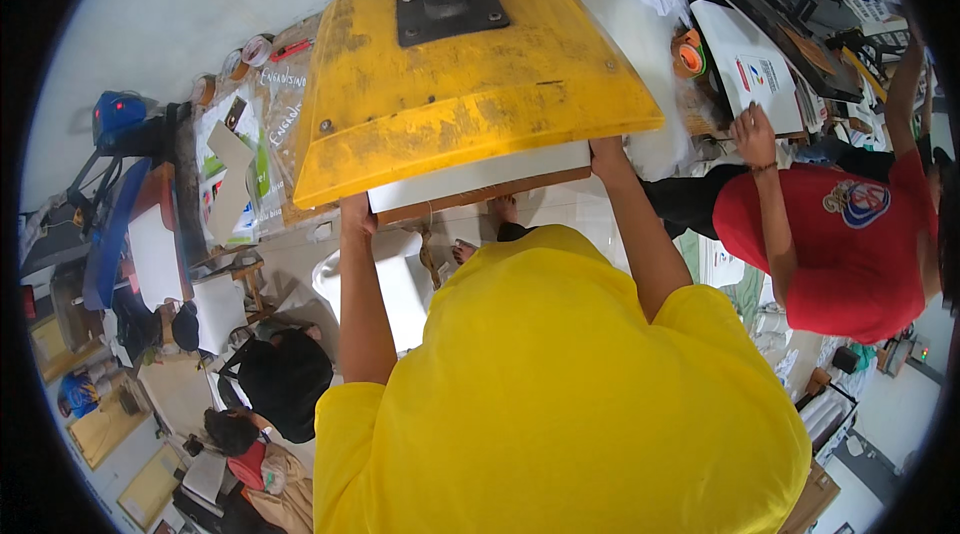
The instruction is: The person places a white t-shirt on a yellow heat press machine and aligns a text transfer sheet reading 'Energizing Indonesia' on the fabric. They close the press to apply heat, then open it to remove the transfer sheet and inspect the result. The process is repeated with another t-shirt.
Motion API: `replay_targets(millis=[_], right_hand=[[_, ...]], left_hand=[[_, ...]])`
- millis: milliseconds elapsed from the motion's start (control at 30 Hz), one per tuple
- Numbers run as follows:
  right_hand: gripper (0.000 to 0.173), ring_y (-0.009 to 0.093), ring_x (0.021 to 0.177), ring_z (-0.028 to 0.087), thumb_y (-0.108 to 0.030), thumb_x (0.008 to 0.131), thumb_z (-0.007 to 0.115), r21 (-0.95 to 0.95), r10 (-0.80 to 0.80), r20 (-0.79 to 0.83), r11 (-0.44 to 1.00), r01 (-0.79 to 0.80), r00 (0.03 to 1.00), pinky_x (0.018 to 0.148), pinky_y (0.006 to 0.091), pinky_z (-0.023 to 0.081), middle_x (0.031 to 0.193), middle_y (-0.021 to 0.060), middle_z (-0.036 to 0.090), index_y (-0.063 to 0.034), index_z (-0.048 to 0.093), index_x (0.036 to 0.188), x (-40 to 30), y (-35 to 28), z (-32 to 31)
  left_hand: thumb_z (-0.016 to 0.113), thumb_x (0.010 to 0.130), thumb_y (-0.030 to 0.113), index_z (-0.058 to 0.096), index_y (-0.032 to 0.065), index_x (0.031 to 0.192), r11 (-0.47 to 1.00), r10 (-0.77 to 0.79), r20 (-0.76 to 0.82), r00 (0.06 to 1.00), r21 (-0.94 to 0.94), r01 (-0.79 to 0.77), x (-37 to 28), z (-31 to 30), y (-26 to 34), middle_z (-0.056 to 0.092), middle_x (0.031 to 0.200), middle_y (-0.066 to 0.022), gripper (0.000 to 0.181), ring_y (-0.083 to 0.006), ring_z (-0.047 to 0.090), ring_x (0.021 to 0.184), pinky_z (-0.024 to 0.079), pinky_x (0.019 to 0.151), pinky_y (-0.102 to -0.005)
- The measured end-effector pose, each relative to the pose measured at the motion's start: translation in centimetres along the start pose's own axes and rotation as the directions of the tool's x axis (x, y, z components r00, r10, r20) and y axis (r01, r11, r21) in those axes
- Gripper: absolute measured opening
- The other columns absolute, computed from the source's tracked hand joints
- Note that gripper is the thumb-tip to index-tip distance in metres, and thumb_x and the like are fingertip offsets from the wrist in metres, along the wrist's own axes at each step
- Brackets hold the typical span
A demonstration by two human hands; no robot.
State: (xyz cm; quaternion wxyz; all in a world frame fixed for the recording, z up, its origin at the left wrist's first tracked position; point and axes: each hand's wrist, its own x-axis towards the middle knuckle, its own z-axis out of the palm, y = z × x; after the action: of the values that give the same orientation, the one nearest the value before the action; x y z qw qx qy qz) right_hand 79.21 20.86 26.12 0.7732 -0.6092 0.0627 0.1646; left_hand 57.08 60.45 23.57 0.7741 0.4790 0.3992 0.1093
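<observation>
The raised yellow upper platen of a heat press [480, 76] covers most of the work surface before me. Beneath its front edge shows a white sheet or cloth [480, 177] on a brown-edged board [487, 195]. My left hand [358, 214] is at the left front corner of the white material, its fingers partly hidden. My right hand [606, 156] is at the right front corner, and its fingers are hidden under the platen. Whether either hand grips the material is not plain.
Left of the press lie tape rolls [256, 50], a red cutter [291, 50] and printed plastic sheets [232, 159]. A co-worker in a red shirt [862, 241] stands at another press [795, 38] on the right, one hand on a printed white piece [757, 76]. A white stool [390, 286] stands below.
</observation>
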Motion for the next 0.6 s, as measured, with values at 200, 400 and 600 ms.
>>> replay_targets(millis=[200, 400, 600], right_hand=[[0.044, 0.018, 0.106, 0.060, -0.029, 0.099, 0.065, -0.179, 0.097, -0.153, 0.976, -0.124, 0.983, 0.086, 0.0327, 0.051, 0.121, 0.0095, 0.063, 0.0007, 0.057, 0.130, 0.2, -0.8, 0.0], [0.035, 0.015, 0.088, 0.061, -0.023, 0.096, 0.069, -0.418, -0.063, -0.229, 0.908, -0.039, 0.971, 0.079, 0.0291, 0.049, 0.101, 0.0083, 0.068, 0.0040, 0.063, 0.117, -0.2, -1.3, 0.6], [0.031, 0.014, 0.074, 0.060, -0.026, 0.095, 0.071, -0.529, -0.251, -0.250, 0.845, 0.085, 0.935, 0.069, 0.0312, 0.050, 0.090, 0.0094, 0.070, 0.0013, 0.067, 0.109, -0.6, -0.9, -1.4]], left_hand=[[0.057, 0.103, 0.036, 0.059, -0.0022, 0.130, 0.997, 0.011, -0.040, 0.999, -0.081, -0.014, -2.0, 1.1, 1.2, 0.068, 0.121, -0.0099, 0.047, -0.0211, 0.066, 0.108, 0.054, 0.090, -0.0360], [0.054, 0.106, 0.032, 0.062, 0.0009, 0.121, 0.994, 0.107, -0.084, 0.991, -0.025, -0.109, -3.3, 2.9, 2.4, 0.068, 0.109, -0.0040, 0.035, -0.0136, 0.065, 0.096, 0.053, 0.079, -0.0282], [0.054, 0.106, 0.033, 0.063, 0.0046, 0.104, 0.977, 0.196, -0.261, 0.945, 0.133, -0.166, -4.8, 3.7, 2.2, 0.067, 0.095, -0.0014, 0.029, -0.0104, 0.058, 0.085, 0.047, 0.073, -0.0263]])
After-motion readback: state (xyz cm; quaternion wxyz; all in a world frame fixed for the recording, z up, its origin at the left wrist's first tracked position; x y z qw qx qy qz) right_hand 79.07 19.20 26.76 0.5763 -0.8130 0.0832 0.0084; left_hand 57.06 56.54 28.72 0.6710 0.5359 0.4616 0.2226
